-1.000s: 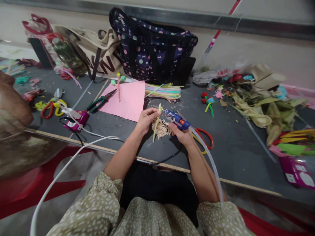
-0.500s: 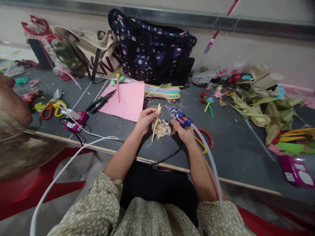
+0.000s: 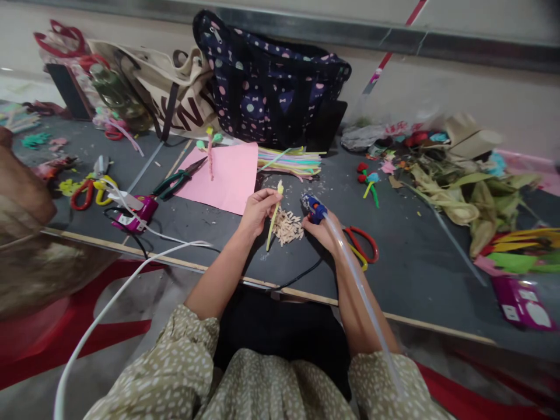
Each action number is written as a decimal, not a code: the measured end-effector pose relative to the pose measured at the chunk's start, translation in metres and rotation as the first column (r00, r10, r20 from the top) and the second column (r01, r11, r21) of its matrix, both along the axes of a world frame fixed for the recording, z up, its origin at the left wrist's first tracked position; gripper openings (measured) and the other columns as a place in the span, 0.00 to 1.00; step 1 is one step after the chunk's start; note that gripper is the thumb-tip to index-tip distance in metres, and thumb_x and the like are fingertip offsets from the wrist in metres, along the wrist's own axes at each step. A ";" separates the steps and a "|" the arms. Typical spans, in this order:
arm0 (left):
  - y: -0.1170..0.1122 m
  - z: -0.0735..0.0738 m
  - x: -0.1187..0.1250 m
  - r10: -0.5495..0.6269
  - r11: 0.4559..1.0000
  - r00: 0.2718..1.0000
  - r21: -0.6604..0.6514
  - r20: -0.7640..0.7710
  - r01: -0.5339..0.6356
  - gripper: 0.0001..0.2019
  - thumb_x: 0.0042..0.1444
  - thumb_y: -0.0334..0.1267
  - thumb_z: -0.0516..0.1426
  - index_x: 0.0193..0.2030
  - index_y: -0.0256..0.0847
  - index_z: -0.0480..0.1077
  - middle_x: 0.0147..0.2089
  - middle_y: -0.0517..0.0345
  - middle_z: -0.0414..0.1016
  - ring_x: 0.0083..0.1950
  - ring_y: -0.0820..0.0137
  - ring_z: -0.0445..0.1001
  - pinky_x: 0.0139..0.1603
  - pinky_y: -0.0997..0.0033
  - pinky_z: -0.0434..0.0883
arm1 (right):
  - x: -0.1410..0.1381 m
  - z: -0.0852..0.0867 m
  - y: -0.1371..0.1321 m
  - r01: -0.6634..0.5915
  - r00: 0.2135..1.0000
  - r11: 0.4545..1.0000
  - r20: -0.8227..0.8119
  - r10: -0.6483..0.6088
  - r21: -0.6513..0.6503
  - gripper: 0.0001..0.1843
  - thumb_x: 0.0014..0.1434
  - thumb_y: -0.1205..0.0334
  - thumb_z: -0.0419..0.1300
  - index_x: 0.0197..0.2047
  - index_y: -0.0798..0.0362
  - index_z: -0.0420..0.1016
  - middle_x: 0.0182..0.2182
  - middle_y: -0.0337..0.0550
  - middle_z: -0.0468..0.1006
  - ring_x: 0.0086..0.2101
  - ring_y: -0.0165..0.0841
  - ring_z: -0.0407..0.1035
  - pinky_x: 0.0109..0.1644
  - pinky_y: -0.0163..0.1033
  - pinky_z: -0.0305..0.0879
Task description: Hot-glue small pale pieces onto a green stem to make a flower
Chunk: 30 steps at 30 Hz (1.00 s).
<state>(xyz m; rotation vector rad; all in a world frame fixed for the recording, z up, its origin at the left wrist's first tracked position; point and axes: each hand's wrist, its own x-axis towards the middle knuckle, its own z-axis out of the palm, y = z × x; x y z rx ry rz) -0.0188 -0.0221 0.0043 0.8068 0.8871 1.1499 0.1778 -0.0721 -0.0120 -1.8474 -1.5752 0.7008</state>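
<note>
My left hand pinches a thin yellow-green stick and holds it upright over a small pile of pale wood chips on the dark table. My right hand is wrapped round a blue glue gun, its nozzle pointing up and left, a short way right of the stick. A long clear glue stick runs back from the gun along my right forearm. A black cord leads off toward the table edge.
A pink paper sheet, green pliers and coloured straws lie behind my hands. Red-handled scissors sit right of the gun. Two bags stand at the back. Leaf scraps fill the right. Another person's arm is at left.
My right hand has drawn the glue gun back from the stick's tip, lowered it and turned it more upright. The left hand and stick have barely shifted.
</note>
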 end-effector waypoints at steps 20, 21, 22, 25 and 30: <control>-0.002 0.002 0.000 -0.001 1.000 1.000 -0.013 0.002 0.001 0.13 0.40 0.42 0.70 0.28 0.39 0.73 0.22 0.65 0.68 0.19 0.82 0.57 0.19 0.79 0.53 | -0.009 -0.007 0.003 -0.118 0.993 0.986 0.009 0.117 0.120 0.12 0.53 0.65 0.55 0.43 0.47 0.68 0.42 0.44 0.82 0.43 0.42 0.75 0.50 0.46 0.67; -0.002 0.002 0.000 -0.003 1.000 1.000 -0.011 0.003 0.003 0.13 0.40 0.42 0.70 0.28 0.39 0.73 0.22 0.65 0.68 0.19 0.82 0.57 0.19 0.79 0.53 | -0.010 -0.006 0.004 -0.122 0.993 0.985 0.017 0.121 0.120 0.13 0.53 0.65 0.55 0.43 0.47 0.67 0.42 0.45 0.82 0.44 0.43 0.74 0.50 0.47 0.67; -0.002 0.002 0.000 -0.004 1.000 1.000 -0.009 0.004 0.004 0.13 0.40 0.42 0.70 0.28 0.39 0.73 0.22 0.65 0.68 0.19 0.82 0.57 0.19 0.79 0.53 | -0.010 -0.005 0.004 -0.124 0.992 0.985 0.023 0.122 0.117 0.13 0.53 0.66 0.55 0.44 0.47 0.67 0.43 0.46 0.82 0.46 0.43 0.74 0.51 0.47 0.67; -0.003 0.002 0.000 -0.015 1.000 1.000 0.006 0.001 0.015 0.13 0.41 0.42 0.69 0.28 0.38 0.73 0.22 0.65 0.67 0.19 0.82 0.57 0.19 0.79 0.53 | -0.012 -0.001 0.005 -0.134 0.990 0.986 0.046 0.130 0.095 0.14 0.54 0.66 0.55 0.45 0.48 0.67 0.45 0.48 0.81 0.49 0.45 0.73 0.52 0.47 0.67; -0.002 0.001 0.000 -0.018 1.000 1.000 0.016 -0.001 0.018 0.13 0.41 0.42 0.70 0.29 0.38 0.73 0.22 0.65 0.67 0.19 0.82 0.56 0.19 0.79 0.53 | -0.013 -0.001 0.009 -0.162 0.982 0.984 0.104 0.155 0.071 0.11 0.54 0.68 0.55 0.42 0.49 0.66 0.42 0.47 0.81 0.45 0.42 0.73 0.48 0.44 0.66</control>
